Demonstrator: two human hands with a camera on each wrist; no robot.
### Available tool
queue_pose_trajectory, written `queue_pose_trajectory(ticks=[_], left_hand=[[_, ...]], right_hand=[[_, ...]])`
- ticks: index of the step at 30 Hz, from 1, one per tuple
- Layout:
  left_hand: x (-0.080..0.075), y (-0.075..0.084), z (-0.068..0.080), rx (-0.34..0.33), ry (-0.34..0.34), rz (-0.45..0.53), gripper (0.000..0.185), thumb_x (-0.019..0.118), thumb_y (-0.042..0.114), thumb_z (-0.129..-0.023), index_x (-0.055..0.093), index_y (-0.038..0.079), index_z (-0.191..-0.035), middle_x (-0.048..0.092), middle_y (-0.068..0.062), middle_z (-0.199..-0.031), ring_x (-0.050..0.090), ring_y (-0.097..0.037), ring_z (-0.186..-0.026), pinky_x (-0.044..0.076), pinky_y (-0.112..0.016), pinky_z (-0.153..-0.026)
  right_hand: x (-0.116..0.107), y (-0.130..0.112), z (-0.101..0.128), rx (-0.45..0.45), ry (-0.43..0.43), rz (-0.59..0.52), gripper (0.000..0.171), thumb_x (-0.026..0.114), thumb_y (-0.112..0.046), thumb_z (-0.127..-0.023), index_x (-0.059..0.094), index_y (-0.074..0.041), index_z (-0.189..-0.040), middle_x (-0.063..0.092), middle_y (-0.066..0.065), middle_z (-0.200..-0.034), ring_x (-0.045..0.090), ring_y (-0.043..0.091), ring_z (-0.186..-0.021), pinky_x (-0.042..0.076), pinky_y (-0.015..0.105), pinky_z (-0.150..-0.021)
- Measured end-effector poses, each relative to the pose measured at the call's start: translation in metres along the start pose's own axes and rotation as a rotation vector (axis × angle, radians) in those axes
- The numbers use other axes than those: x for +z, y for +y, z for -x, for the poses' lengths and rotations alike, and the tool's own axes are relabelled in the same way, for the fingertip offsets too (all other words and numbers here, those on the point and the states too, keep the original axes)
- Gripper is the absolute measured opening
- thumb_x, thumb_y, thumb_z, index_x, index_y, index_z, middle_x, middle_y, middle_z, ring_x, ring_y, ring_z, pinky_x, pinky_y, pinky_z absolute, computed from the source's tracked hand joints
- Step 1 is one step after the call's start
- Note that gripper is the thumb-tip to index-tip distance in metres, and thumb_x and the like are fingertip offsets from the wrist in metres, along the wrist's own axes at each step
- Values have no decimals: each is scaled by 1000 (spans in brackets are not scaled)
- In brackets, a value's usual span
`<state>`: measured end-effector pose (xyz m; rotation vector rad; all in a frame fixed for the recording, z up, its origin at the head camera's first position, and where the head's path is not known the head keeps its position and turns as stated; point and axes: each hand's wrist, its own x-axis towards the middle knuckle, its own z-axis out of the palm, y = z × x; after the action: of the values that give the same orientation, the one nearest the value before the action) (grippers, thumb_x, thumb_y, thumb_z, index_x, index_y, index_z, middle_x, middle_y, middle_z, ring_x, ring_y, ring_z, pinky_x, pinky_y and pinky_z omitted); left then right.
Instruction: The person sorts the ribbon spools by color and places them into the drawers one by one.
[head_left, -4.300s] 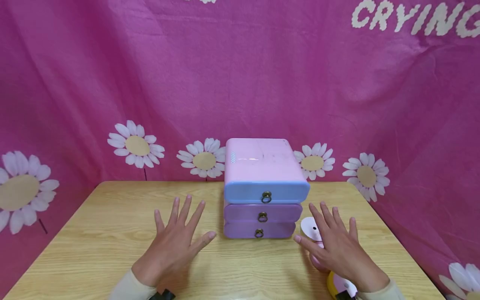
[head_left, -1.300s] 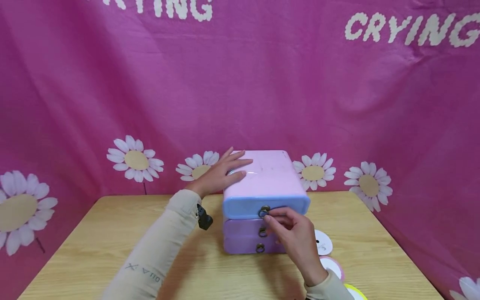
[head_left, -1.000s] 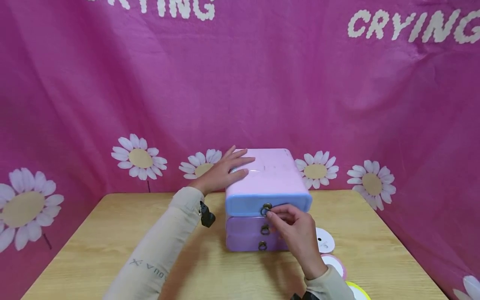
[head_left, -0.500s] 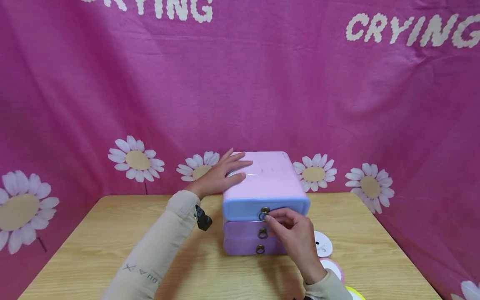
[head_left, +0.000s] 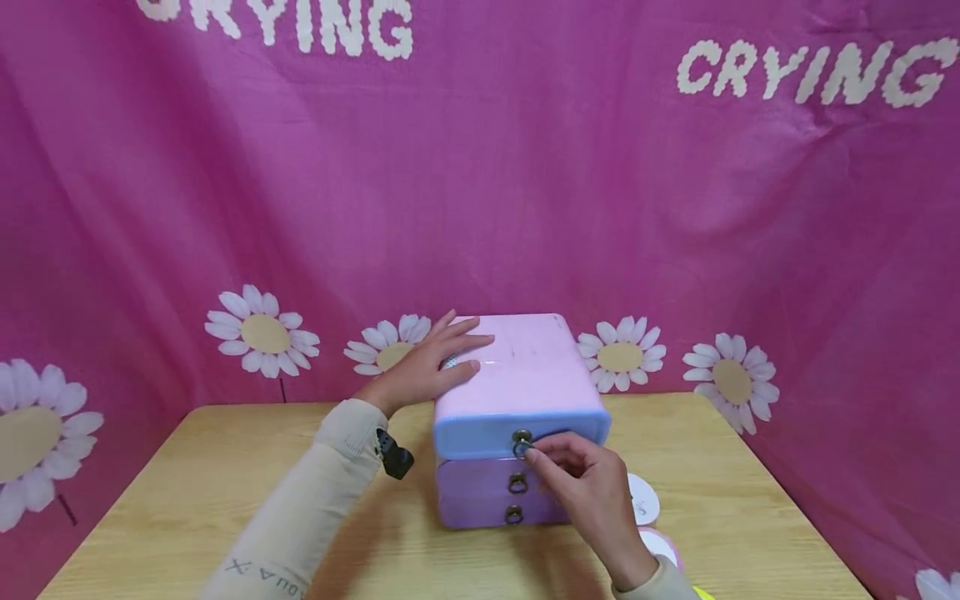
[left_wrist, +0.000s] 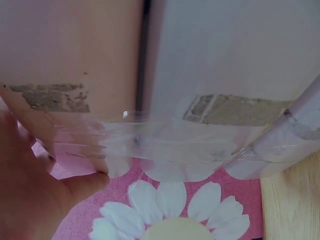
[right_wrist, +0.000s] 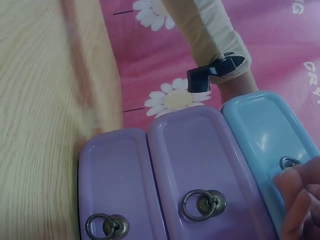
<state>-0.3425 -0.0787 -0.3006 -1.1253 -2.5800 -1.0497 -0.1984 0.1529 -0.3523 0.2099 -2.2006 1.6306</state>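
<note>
A small chest of drawers point(head_left: 525, 367) with a pink top stands on the table, its top drawer point(head_left: 472, 437) blue and the two lower ones purple. My left hand point(head_left: 423, 367) rests on the left part of the top with fingers spread. In the left wrist view its thumb lies against the chest's side point(left_wrist: 225, 60), where clear tape and worn patches show. The thumb and forefinger of my right hand point(head_left: 588, 492) pinch the ring pull point(right_wrist: 289, 162) of the blue drawer. All the drawers look closed. Brass ring pulls point(right_wrist: 200, 204) hang on the purple fronts.
To the right of the chest, partly behind my right hand, lie a white disc-shaped spool point(head_left: 643, 500), a pink-edged one point(head_left: 660, 546) and a yellow-edged item. A pink cloth point(head_left: 480, 167) with daisies hangs behind the wooden table point(head_left: 262, 467).
From hovering spread over the table, my left hand has come onto the chest's top and my right hand onto the blue drawer's ring. Over the last second both hands have hardly moved.
</note>
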Motion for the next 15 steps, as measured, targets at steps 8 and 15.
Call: queue_pose_trajectory(ticks=[8, 15], left_hand=[[1, -1, 4, -18, 14, -25, 50, 53, 42, -95, 49, 28, -143, 25, 1, -158, -2, -26, -148, 14, -66, -109], [3, -4, -1, -8, 3, -19, 50, 51, 45, -95, 49, 30, -143, 24, 3, -159, -3, -25, -148, 13, -67, -109]], right_hand=[[-2, -27, 12, -37, -47, -34, 6, 76, -3, -80, 71, -6, -82, 69, 10, -69, 62, 15, -54, 52, 27, -52], [-2, -16, 14, -57, -50, -49, 7, 76, -3, -80, 71, -7, -82, 69, 5, -68, 63, 20, -53, 53, 29, -50]])
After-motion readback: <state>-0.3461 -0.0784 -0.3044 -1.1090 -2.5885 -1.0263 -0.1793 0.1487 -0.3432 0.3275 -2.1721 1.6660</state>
